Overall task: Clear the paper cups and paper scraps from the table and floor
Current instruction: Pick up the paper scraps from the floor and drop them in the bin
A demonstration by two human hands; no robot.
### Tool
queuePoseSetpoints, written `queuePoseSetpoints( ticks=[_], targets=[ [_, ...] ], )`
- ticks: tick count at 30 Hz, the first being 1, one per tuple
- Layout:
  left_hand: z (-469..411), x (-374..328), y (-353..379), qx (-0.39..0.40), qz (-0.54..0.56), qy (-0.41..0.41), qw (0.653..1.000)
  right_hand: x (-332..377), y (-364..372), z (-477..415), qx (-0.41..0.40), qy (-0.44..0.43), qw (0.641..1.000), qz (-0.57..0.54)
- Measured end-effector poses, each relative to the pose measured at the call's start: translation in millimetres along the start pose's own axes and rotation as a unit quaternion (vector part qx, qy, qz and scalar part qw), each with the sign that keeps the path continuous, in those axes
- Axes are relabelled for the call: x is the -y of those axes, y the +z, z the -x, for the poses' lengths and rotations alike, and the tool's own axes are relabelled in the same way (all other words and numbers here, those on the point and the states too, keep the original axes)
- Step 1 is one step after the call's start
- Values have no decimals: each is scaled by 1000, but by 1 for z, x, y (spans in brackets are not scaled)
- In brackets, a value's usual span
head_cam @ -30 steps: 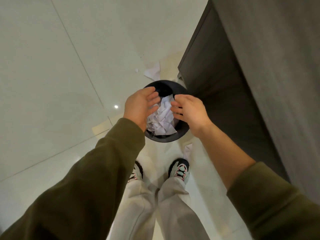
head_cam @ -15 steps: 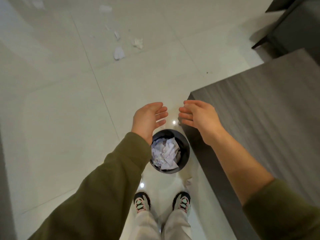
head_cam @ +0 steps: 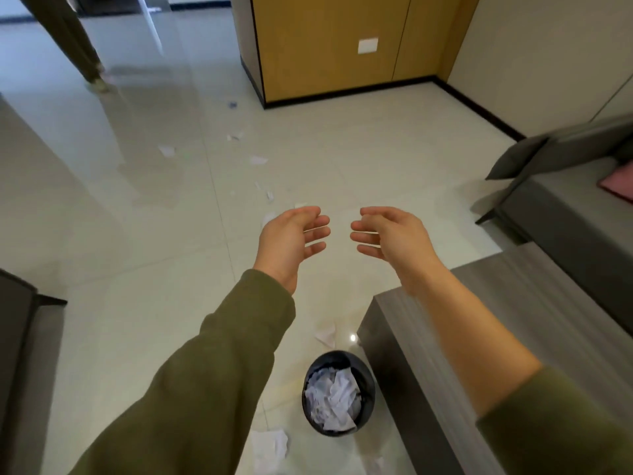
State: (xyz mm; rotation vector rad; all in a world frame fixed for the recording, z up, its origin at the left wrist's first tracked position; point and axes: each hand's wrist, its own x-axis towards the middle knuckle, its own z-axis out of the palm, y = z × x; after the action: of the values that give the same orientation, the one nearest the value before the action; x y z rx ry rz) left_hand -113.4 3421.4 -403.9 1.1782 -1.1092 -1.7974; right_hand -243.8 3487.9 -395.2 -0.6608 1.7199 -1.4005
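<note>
**Both hands empty, held over the floor; scraps outstanding.**

My fingers (head_cam: 317, 231) are loosely curled and spread, gripping nothing. The left hand (head_cam: 291, 240) and right hand (head_cam: 394, 234) face each other palm to palm with a gap between them. I judge this a ready posture for the next gather. Near me, the black bin (head_cam: 369, 375) stands on the floor (head_cam: 137, 252) just beside the grey table's (head_cam: 513, 320) corner, presumably so that waste from both surfaces drops in easily. It holds crumpled white paper (head_cam: 332, 395), heaped close to the rim. One white scrap (head_cam: 327, 334) lies just beyond the bin and another (head_cam: 272, 447) lies to its near left. Small torn pieces (head_cam: 258, 160) trail away across the far tiles, flat, thin and white. I can identify no paper cup. The visible table surface shows no litter.
</note>
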Motion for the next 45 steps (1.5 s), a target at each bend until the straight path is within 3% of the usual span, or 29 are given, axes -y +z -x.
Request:
queuePoseSetpoints(
  ticks=[10, 18, 31, 45],
  targets=[
    [56, -145, 15, -3, -48, 174, 984, 141, -2, 40, 15, -126, 992, 2],
    [104, -235, 20, -20, -144, 316, 938, 238, -16, 77, 17, -249, 968, 24],
    [126, -337, 22, -43, -153, 392, 906, 332, -6, 96, 27, -343, 939, 7],
    [141, -369, 26, -32, -148, 434, 888, 369, 9, 110, 32, -375, 926, 11]
  ],
)
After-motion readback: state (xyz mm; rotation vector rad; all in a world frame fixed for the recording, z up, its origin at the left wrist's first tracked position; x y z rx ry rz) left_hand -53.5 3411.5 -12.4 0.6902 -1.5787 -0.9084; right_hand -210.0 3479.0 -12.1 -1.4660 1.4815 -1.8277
